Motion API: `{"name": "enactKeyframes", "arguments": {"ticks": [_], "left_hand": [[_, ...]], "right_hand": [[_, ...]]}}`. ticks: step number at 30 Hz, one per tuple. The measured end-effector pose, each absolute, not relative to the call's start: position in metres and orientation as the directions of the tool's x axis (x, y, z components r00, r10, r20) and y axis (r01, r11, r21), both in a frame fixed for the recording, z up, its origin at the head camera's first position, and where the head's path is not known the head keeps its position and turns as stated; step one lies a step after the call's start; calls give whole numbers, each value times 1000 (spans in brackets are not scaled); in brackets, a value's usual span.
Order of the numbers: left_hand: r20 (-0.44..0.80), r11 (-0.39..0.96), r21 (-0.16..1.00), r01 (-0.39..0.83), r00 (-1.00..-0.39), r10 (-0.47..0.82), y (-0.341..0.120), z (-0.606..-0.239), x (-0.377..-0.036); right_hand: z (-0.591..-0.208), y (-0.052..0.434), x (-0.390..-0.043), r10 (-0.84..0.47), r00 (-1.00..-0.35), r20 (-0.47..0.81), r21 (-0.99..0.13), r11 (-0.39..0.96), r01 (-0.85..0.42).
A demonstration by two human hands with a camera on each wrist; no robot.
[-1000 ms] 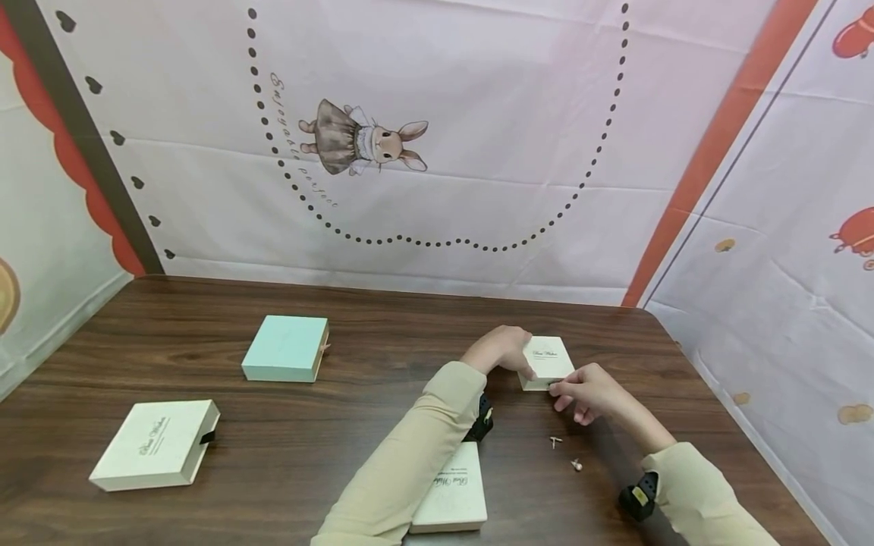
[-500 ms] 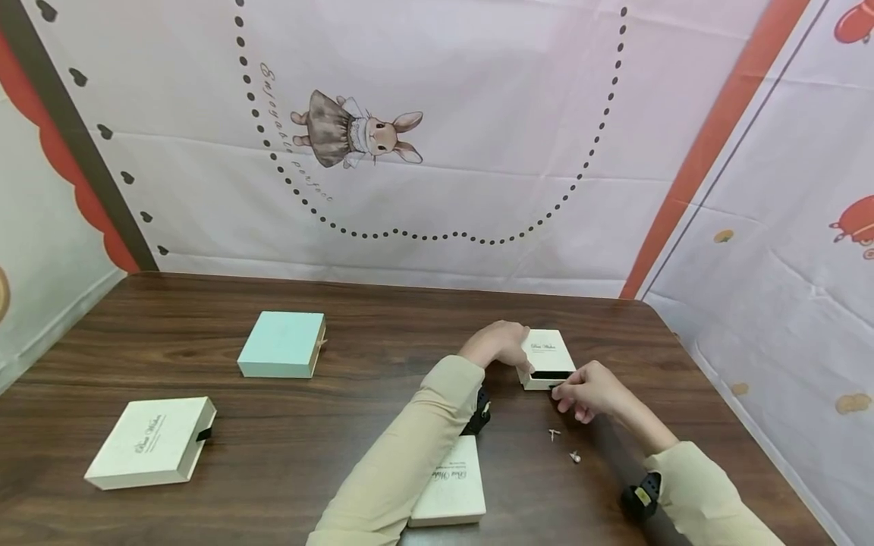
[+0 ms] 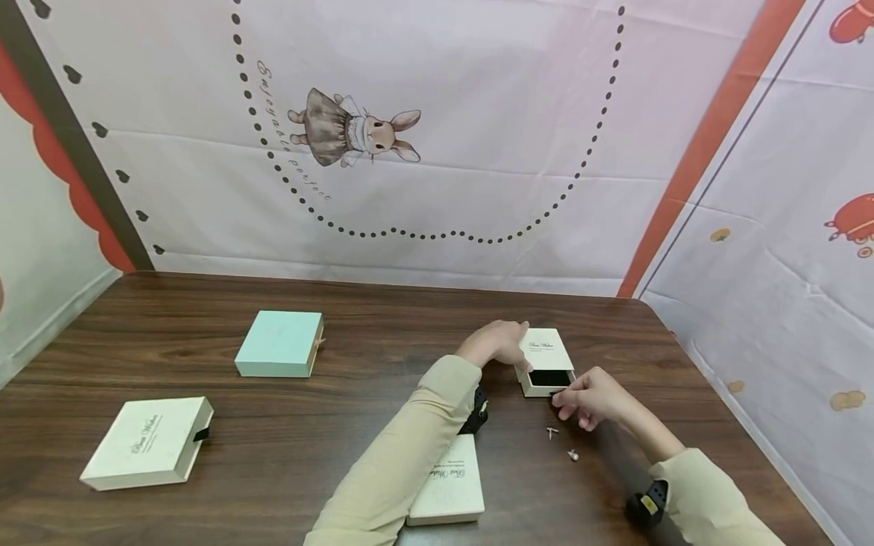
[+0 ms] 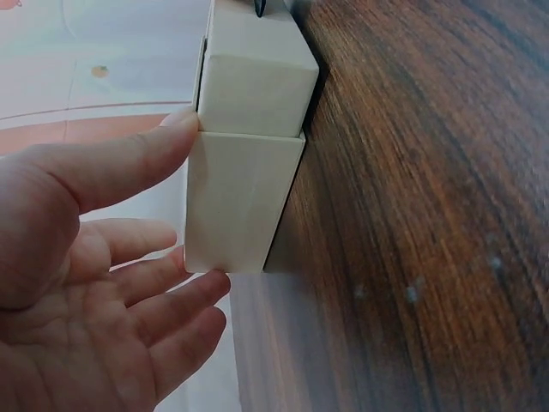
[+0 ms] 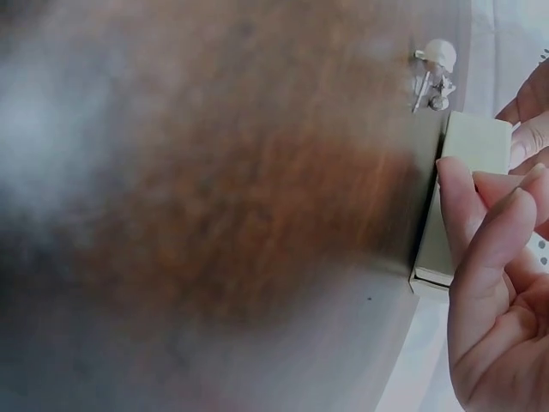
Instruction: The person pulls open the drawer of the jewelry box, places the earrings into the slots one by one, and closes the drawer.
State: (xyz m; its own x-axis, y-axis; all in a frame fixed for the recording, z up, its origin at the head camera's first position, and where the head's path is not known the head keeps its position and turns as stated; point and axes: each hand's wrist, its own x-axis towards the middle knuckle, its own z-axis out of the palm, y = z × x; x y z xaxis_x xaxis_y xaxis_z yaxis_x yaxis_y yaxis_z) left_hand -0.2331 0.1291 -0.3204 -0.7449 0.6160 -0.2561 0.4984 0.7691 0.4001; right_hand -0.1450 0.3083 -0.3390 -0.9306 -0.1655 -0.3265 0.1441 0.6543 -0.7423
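Dark wood-grain table point(image 3: 355, 394) fills the scene, backed by a pale pink printed cloth point(image 3: 478, 136) bearing a rabbit in a dress. Taking the small cream cardboard drawer box point(image 3: 544, 360) as the landmark: far to its left, near the table's front edge, lies a larger cream box with a black pull tab point(image 3: 146, 443); a mint-green square box point(image 3: 278, 344) sits well to its left, farther back. Nearer, below and left of the landmark, a third cream lettered box point(image 3: 452, 489) is partly covered by a beige sleeve point(image 3: 403, 462).

The left hand point(image 3: 495, 345) steadies the drawer box's sleeve from its left side, thumb laid along one face and the other fingers point(image 4: 163, 296) relaxed and slightly spread against its end. The drawer stands partly pulled out toward the person, its dark inside showing. The right hand point(image 3: 590, 396) is at the drawer's front, its fingers point(image 5: 480, 223) pressed together and pinching the front edge. Just below the box, two small silver earrings point(image 3: 561, 443) lie on the table, apart from both hands.
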Motion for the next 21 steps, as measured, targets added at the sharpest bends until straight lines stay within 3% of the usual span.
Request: {"name": "enactKeyframes", "arguments": {"ticks": [21], "left_hand": [[-237,774,412,481,-764,600,130,-321,-233]], "right_hand": [[-339,311,-131,-208,-912,-355,-771,617,159]]}}
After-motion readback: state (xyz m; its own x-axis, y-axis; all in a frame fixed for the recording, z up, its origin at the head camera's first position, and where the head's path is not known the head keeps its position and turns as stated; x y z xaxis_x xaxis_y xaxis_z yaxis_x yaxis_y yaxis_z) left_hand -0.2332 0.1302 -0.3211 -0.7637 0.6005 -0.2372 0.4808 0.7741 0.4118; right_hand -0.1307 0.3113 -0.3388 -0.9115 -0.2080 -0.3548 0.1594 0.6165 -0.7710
